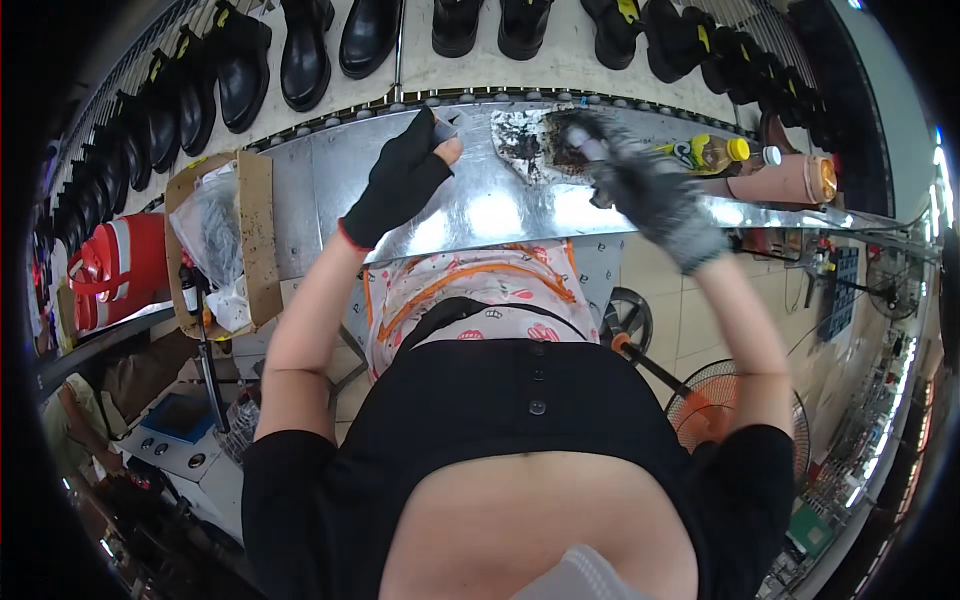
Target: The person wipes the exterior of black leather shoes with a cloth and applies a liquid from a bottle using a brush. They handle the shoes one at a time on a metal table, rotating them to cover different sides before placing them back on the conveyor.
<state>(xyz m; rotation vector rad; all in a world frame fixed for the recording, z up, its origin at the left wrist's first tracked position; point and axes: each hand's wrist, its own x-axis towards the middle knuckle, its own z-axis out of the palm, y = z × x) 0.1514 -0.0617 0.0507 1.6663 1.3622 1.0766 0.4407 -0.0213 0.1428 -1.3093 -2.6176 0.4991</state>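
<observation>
My left hand (398, 180), in a black glove with the thumb tip bare, is held over the metal work surface (345, 185). Its fingers are closed around a small greyish piece (444, 131) whose kind I cannot make out. On the right, my right hand (655, 190) wears a grey and black glove and is smeared by motion. A pale blurred thing (588, 145) shows at its fingers; whether they grip it is unclear. Beneath and beside that hand lies a white sheet (515, 140) with dark smears and a brownish-black patch.
Black boots (305, 55) line the conveyor (420, 75) beyond the work surface. Right of my right hand lie a yellow-capped bottle (715, 153) and a pinkish container (780, 182). At left are a cardboard box (258, 230) with plastic bags and a red jug (120, 270). A fan (715, 405) stands lower right.
</observation>
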